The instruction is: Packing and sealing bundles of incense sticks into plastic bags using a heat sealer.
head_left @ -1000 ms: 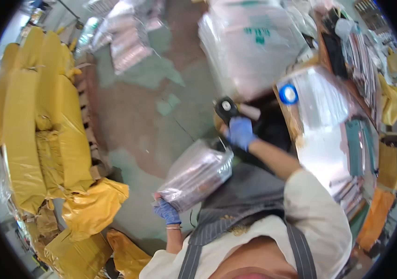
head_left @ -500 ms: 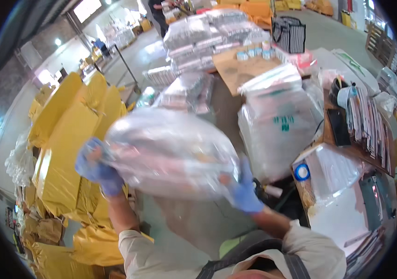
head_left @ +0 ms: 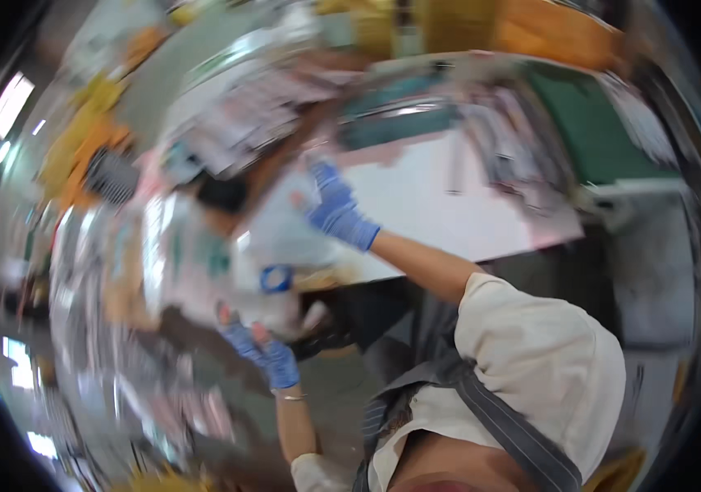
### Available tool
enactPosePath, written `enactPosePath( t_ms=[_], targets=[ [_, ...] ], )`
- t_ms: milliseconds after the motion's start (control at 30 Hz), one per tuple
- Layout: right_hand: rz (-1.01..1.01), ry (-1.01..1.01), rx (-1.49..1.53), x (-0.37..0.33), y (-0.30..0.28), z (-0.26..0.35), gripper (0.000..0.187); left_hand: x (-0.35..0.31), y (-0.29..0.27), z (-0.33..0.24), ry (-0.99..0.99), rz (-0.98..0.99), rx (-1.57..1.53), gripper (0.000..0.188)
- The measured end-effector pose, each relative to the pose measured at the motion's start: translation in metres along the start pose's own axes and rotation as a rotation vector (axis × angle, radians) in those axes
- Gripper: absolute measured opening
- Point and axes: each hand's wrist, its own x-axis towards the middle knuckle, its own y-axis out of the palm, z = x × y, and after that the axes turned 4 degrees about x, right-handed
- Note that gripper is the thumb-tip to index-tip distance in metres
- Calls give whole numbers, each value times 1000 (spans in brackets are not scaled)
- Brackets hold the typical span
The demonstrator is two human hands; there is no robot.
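My right hand (head_left: 335, 209), in a blue fingertip-less glove, stretches over a white tabletop (head_left: 424, 217). Its thumb stands apart from the fingers, and no object shows in it. Close to that hand are a dark teal flat case (head_left: 395, 123) and a row of packed papers (head_left: 239, 123). My left hand (head_left: 264, 353), gloved alike, is lower and to the left, thumb and fingers apart and holding nothing. A blue tape roll (head_left: 276, 279) lies at the table's left end, between the two hands. Motion smears the whole picture.
Stacks of clear plastic-wrapped packs (head_left: 88, 279) fill the left. More papers (head_left: 514, 156) stand at the table's back right, beside a green surface (head_left: 605, 123). A striped bag (head_left: 112, 175) and orange-yellow sacks (head_left: 84, 156) are farther off. A grey-white cabinet (head_left: 654, 262) stands at right.
The large clear plastic-wrapped bundle has left both hands and cannot be picked out now. The view has swung right toward the white table, and my right hand has reached out over it.
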Motion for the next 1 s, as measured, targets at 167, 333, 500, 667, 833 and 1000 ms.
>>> enactPosePath(
  t_ms=[167,333,500,667,833,1000],
  targets=[
    [-290,111,-1030,15,-335,-244,70,-74,303,-57,-30,686,-325,44],
    [-154,1126,-648,16,-437,-278,95,-133,481,-75,-125,941,-117,68],
    [-268,1195,-744,-27,-494,-377,113,-164,608,-153,-328,901,-465,69],
    [-46,1333,159,8,-391,-305,71,-119,608,-94,-690,1106,-655,53],
    [-100,1367,602,-103,-369,-169,44,-146,422,-83,-771,1462,-700,45],
    [16,1471,666,-179,-339,-36,56,-185,262,-80,-884,1320,-629,60]
  ],
)
